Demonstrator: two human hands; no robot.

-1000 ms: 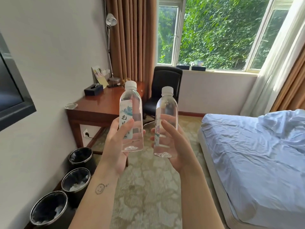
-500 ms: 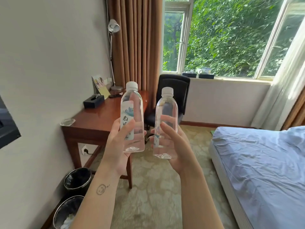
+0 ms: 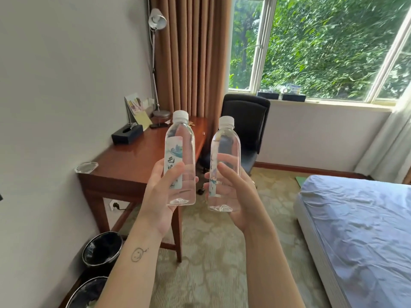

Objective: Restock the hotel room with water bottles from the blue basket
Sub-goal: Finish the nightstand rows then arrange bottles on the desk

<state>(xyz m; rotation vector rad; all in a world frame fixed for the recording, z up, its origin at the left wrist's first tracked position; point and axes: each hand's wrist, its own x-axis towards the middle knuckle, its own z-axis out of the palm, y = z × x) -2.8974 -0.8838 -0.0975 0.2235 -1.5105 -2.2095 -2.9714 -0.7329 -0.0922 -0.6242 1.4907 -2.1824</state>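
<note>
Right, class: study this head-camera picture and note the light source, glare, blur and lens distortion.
Head view: daylight enters by the window; pale sheen on the desk top; upper-right foliage smeared; wide lens tilts the right window frame; left bottle and right bottle sharp.

Wooden desk point(image 3: 142, 156) along the wall. On it: black tissue box point(image 3: 127, 134), glass ashtray point(image 3: 86, 167) at the near corner, lamp base point(image 3: 160, 113), leaning cards point(image 3: 135, 107), dark phone point(image 3: 158, 125). Carpet point(image 3: 211, 263): two lined bins point(image 3: 102, 250), black chair point(image 3: 244, 121), bed point(image 3: 360, 230).
</note>
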